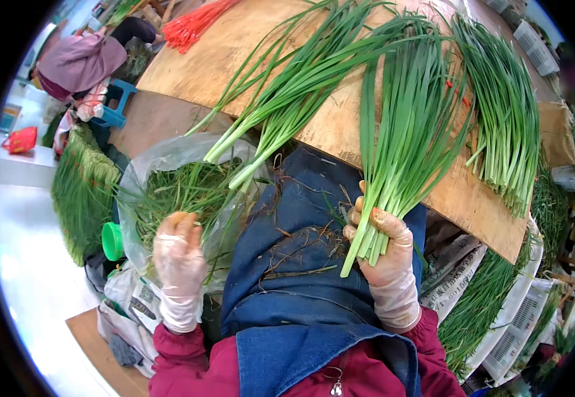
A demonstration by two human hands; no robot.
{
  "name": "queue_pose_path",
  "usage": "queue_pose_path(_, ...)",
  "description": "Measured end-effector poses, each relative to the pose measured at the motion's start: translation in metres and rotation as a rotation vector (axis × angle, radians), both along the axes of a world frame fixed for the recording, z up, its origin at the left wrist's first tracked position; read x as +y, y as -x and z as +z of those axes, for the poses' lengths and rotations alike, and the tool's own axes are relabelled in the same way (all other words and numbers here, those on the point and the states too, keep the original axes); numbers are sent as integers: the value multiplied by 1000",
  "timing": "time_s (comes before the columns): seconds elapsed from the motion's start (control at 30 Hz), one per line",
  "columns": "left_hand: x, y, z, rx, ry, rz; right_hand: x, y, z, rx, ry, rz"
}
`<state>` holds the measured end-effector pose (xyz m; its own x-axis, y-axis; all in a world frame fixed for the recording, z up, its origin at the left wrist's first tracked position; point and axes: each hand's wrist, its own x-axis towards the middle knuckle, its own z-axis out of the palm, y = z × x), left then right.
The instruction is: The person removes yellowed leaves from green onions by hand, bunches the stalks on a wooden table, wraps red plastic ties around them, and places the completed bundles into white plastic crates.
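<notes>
A bunch of garlic chives (403,132), pale stem ends toward me, is gripped near its base by my gloved right hand (388,241). Its leaves stretch away over the wooden board. Over the near side of a clear plastic bag (132,165) is my gloved left hand (180,261), fingers curled together; what they hold, if anything, is hidden. Green leaf scraps (185,185) fill that bag. To the left of the held bunch, loose chives (301,92) lie across the board with their stems over its edge. At the right lies another chive bundle (506,119), its stem ends evenly lined up.
The wooden board (340,126) reaches over my lap, where brown roots and trimmings (307,248) lie on a blue apron (251,264). Red ties (195,25) rest at its far left. More chives (479,304) stand right; a person (79,63) sits far left by a blue stool (117,106).
</notes>
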<state>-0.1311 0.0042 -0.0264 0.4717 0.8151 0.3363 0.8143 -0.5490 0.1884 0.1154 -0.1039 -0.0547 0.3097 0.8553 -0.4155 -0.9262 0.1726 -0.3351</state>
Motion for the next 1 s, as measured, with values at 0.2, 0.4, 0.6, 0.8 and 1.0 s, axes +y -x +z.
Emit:
queue_pose_path(0.2,-34,-78,7,-644,1435,-248,4,3,-3,-33,13,13)
queue_pose_path(0.4,-46,-116,-1,-534,1053,-460,3,12,-3,-64,8,19)
queue_pose_path(0.6,-42,-116,-6,-746,1115,-528,0,13,20,-103,70,18)
queue_pose_path(0.8,-23,-114,2,-449,532,-650,-2,21,16,-148,97,65)
queue_pose_path(1.0,29,-84,22,-345,128,-328,14,18,15,105,14,151)
